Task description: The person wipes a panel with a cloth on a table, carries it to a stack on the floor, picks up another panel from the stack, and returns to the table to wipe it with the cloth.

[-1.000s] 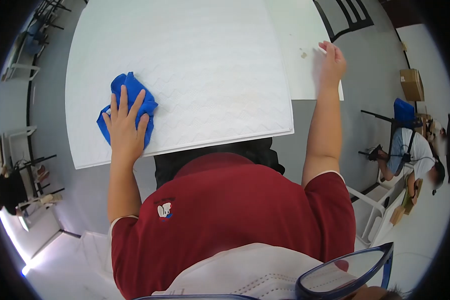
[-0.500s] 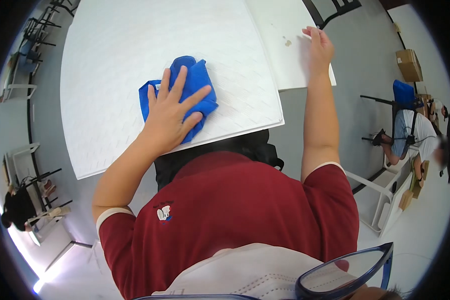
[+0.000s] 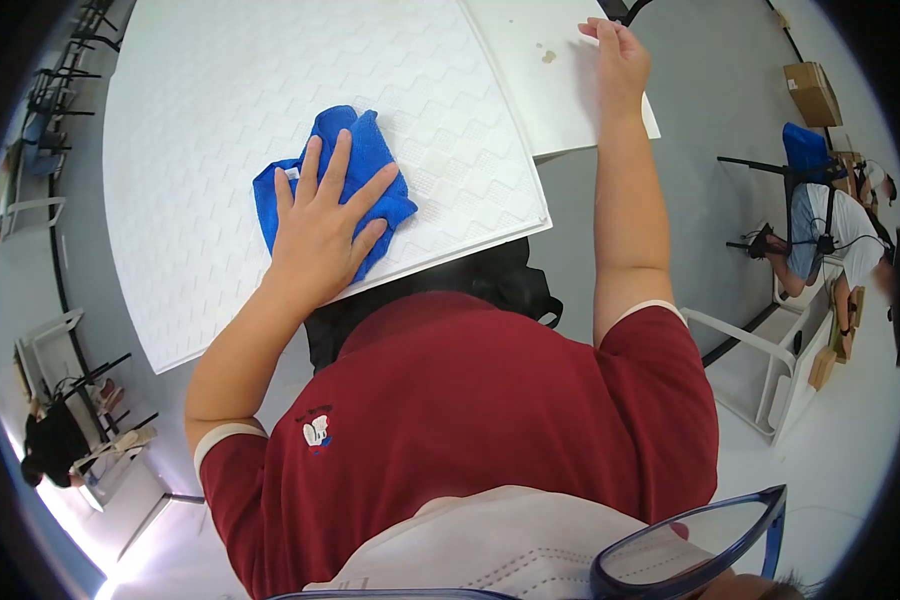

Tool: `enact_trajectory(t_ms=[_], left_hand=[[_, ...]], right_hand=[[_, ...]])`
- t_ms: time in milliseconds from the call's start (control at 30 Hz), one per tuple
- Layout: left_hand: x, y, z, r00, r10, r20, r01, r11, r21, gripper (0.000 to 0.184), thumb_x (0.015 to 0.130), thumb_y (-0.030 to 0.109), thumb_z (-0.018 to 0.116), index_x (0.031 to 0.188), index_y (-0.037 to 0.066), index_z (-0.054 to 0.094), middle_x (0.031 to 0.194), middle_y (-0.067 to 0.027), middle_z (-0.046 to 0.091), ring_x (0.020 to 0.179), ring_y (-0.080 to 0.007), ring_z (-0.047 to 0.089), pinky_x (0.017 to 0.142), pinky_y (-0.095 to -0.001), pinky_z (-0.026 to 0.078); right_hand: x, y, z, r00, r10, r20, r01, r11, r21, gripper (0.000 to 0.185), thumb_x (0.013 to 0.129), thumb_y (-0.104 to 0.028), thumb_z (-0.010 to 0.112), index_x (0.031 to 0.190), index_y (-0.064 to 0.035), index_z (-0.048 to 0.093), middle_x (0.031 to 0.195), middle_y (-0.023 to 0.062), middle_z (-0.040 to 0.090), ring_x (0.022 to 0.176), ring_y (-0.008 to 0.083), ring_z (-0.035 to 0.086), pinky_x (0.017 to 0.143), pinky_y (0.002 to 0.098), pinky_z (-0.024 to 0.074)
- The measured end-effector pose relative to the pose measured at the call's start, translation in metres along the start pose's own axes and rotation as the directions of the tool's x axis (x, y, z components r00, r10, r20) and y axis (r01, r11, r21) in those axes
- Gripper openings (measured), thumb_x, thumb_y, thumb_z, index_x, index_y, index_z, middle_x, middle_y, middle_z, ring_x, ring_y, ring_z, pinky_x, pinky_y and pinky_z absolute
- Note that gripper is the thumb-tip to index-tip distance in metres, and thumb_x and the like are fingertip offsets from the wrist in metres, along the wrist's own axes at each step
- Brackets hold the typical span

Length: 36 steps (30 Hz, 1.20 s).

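My left hand (image 3: 322,215) lies flat with its fingers spread on a crumpled blue cloth (image 3: 370,150). Under the cloth is a white panel with an embossed zigzag pattern (image 3: 190,200); the cloth sits close to its near edge. A small white label (image 3: 291,173) shows on the cloth by my fingers. My right hand (image 3: 620,58) is over a smooth white tabletop (image 3: 570,120) on the right, its fingers curled together. Whether it holds anything small, I cannot make out. Brownish spots (image 3: 547,56) mark that tabletop to the left of my right hand.
A black bag or seat (image 3: 490,275) is below the panel's near edge. On the right, a person (image 3: 850,230) sits near a white table, with a cardboard box (image 3: 812,95) farther off. Another person (image 3: 55,440) is at the far left, with chairs along that side.
The whole view has shifted and turned slightly, so the panel and both hands appear farther left and up. My left hand stays spread on the cloth; my right hand stays curled.
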<state>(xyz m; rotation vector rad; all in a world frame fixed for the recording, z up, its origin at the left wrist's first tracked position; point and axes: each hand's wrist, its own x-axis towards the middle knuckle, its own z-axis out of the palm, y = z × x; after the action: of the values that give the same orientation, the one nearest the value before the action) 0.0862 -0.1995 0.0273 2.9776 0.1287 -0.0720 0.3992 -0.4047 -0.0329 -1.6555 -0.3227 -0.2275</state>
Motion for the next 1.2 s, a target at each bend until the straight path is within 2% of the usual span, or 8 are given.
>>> enact_trajectory(t_ms=[200, 267, 300, 500, 800, 900, 1067, 1200], left_hand=[[0.012, 0.006, 0.002, 0.996, 0.069, -0.055, -0.08, 0.973, -0.216, 0.042, 0.086, 0.023, 0.048, 0.129, 0.024, 0.048, 0.146, -0.0123, 0.023, 0.135, -0.0341, 0.016, 0.105, -0.0573, 0.006], [0.021, 0.018, 0.001, 0.992, 0.112, -0.051, -0.122, 0.954, -0.275, 0.042, 0.087, 0.022, 0.046, 0.129, 0.024, 0.048, 0.145, -0.0124, 0.024, 0.135, -0.0339, 0.016, 0.105, -0.0571, 0.005], [0.025, 0.025, 0.003, 0.985, 0.159, -0.064, -0.17, 0.946, -0.275, 0.042, 0.087, 0.023, 0.047, 0.128, 0.024, 0.049, 0.146, -0.0123, 0.023, 0.135, -0.0345, 0.016, 0.105, -0.0579, 0.006], [0.052, 0.06, 0.012, 0.944, 0.327, -0.048, -0.33, 0.934, -0.135, 0.046, 0.084, 0.031, 0.055, 0.129, 0.029, 0.046, 0.146, -0.0128, 0.02, 0.134, -0.0396, 0.013, 0.099, -0.0662, 0.014], [0.061, 0.068, 0.017, 0.937, 0.348, -0.03, -0.349, 0.936, -0.047, 0.049, 0.082, 0.036, 0.058, 0.129, 0.031, 0.046, 0.146, -0.0122, 0.02, 0.133, -0.0414, 0.016, 0.097, -0.0676, 0.017], [0.061, 0.065, 0.02, 0.923, 0.375, -0.083, -0.379, 0.925, -0.036, 0.044, 0.085, 0.042, 0.052, 0.127, 0.028, 0.048, 0.143, -0.0146, 0.025, 0.131, -0.0418, 0.02, 0.093, -0.0697, 0.02], [0.066, 0.056, 0.018, 0.918, 0.379, -0.115, -0.39, 0.917, -0.084, 0.039, 0.085, 0.028, 0.055, 0.124, 0.025, 0.051, 0.143, -0.0125, 0.028, 0.131, -0.0367, 0.023, 0.098, -0.0635, 0.022], [0.086, 0.034, 0.01, 0.963, 0.222, -0.154, -0.229, 0.973, -0.028, 0.039, 0.086, 0.028, 0.053, 0.125, 0.025, 0.05, 0.144, -0.0119, 0.027, 0.132, -0.0372, 0.022, 0.098, -0.063, 0.022]], right_hand=[[-0.005, -0.009, 0.001, 0.999, 0.052, 0.007, -0.052, 0.998, 0.047, 0.024, 0.085, -0.022, 0.054, 0.089, -0.0017, 0.065, 0.086, 0.0045, 0.067, 0.079, 0.0083, 0.056, 0.075, 0.022, 0.0416], [-0.007, -0.02, 0.002, 0.999, 0.045, 0.001, -0.044, 0.997, -0.058, 0.024, 0.086, -0.019, 0.05, 0.086, 0.0004, 0.064, 0.084, 0.0078, 0.065, 0.079, 0.0145, 0.057, 0.074, 0.027, 0.0434], [-0.008, -0.023, 0.002, 0.999, 0.042, 0.0, -0.042, 0.993, -0.109, 0.024, 0.086, -0.018, 0.049, 0.085, 0.0015, 0.063, 0.083, 0.0094, 0.063, 0.08, 0.0176, 0.058, 0.074, 0.0295, 0.0443], [-0.003, -0.012, -0.002, 1.0, -0.02, 0.015, 0.021, 0.995, -0.1, 0.025, 0.086, -0.018, 0.049, 0.083, 0.0024, 0.063, 0.08, 0.0083, 0.063, 0.077, 0.0162, 0.058, 0.073, 0.029, 0.0446], [-0.004, -0.021, 0.0, 0.999, -0.019, 0.027, 0.023, 0.991, -0.13, 0.025, 0.086, -0.019, 0.049, 0.089, -0.001, 0.065, 0.086, 0.0111, 0.065, 0.081, 0.0196, 0.059, 0.075, 0.0309, 0.0448], [-0.001, -0.009, 0.0, 0.999, 0.046, 0.018, -0.047, 0.999, 0.001, 0.024, 0.084, -0.022, 0.054, 0.089, -0.0014, 0.065, 0.085, 0.0048, 0.067, 0.078, 0.0092, 0.057, 0.074, 0.0224, 0.0421], [0.001, -0.002, -0.002, 1.0, -0.018, 0.012, 0.019, 0.999, -0.038, 0.024, 0.084, -0.022, 0.054, 0.087, -0.0009, 0.065, 0.084, 0.0049, 0.067, 0.077, 0.01, 0.057, 0.073, 0.0231, 0.0428], [-0.004, -0.013, 0.001, 1.0, -0.018, 0.0, 0.018, 0.998, -0.058, 0.025, 0.084, -0.022, 0.053, 0.085, -0.0001, 0.065, 0.082, 0.0048, 0.067, 0.078, 0.0103, 0.058, 0.073, 0.0232, 0.043]])
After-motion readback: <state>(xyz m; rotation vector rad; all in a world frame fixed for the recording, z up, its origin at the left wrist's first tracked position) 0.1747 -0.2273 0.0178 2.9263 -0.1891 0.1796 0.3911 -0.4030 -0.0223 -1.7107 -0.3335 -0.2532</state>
